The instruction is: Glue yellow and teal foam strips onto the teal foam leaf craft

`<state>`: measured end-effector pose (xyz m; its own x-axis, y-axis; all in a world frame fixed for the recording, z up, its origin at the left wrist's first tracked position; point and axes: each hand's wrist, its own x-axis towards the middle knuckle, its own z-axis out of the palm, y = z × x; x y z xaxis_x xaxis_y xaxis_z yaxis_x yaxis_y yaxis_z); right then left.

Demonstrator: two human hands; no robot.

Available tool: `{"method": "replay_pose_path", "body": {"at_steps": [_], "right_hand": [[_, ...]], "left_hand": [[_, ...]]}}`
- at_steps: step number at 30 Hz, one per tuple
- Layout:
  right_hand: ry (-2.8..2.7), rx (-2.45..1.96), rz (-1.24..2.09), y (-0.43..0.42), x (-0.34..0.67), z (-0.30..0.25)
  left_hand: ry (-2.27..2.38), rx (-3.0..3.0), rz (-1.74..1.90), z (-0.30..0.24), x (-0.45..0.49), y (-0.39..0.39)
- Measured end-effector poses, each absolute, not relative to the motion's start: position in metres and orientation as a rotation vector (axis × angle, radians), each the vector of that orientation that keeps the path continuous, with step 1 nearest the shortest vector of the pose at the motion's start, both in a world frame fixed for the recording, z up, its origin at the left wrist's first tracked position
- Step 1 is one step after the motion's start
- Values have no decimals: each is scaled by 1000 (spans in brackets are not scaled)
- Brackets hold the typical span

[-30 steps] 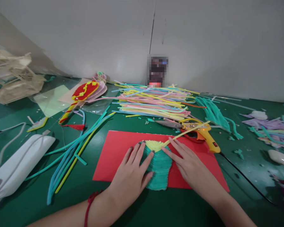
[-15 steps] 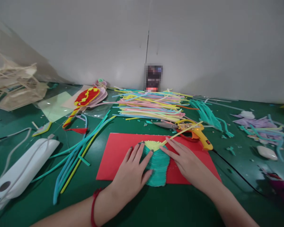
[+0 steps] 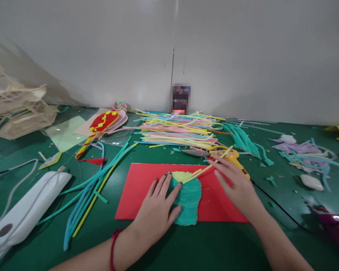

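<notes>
My left hand (image 3: 155, 205) lies flat with its fingers spread, pressing on the left side of a teal piece (image 3: 188, 205) covered in fuzzy strips. At its top is a fan of short yellow strips (image 3: 182, 176). A longer yellow pipe cleaner (image 3: 205, 169) slants up and right from this fan. My right hand (image 3: 238, 184) hovers over the right of the red card (image 3: 138, 180), fingers extended and apart, close to that pipe cleaner; whether they touch is unclear. Just behind the right fingers lies a yellow glue gun (image 3: 240, 164), its front partly hidden.
Scissors (image 3: 196, 153) lie by the glue gun, below a pile of coloured pipe cleaners (image 3: 177, 131). Teal ones (image 3: 243, 139) lie right of it. Leftward are a white power strip (image 3: 31, 210), loose blue and green stems (image 3: 84, 201) and a red fan-shaped craft (image 3: 104, 121).
My right hand has lifted off the teal piece and moved right, toward the glue gun. The yellow pipe cleaner stays slanted at the fan. My left hand keeps its place.
</notes>
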<state>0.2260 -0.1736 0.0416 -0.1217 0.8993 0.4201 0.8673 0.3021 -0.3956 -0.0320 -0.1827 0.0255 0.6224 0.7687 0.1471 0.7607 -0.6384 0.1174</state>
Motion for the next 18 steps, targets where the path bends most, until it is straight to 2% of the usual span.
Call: {"method": "replay_pose_path", "body": {"at_steps": [4, 7, 12, 18], "right_hand": [[-1468, -1827, -224, -166, 261, 42], [-1254, -2079, -99, -160, 283, 30], [-1365, -2175, 132, -153, 288, 9], [-1456, -2215, 12, -153, 286, 3]], "left_hand": [[1327, 2785, 311, 24, -32, -183], [1330, 2770, 331, 23, -32, -183], [1346, 2780, 354, 21, -32, -183], [1330, 2814, 353, 20, -32, -183]]}}
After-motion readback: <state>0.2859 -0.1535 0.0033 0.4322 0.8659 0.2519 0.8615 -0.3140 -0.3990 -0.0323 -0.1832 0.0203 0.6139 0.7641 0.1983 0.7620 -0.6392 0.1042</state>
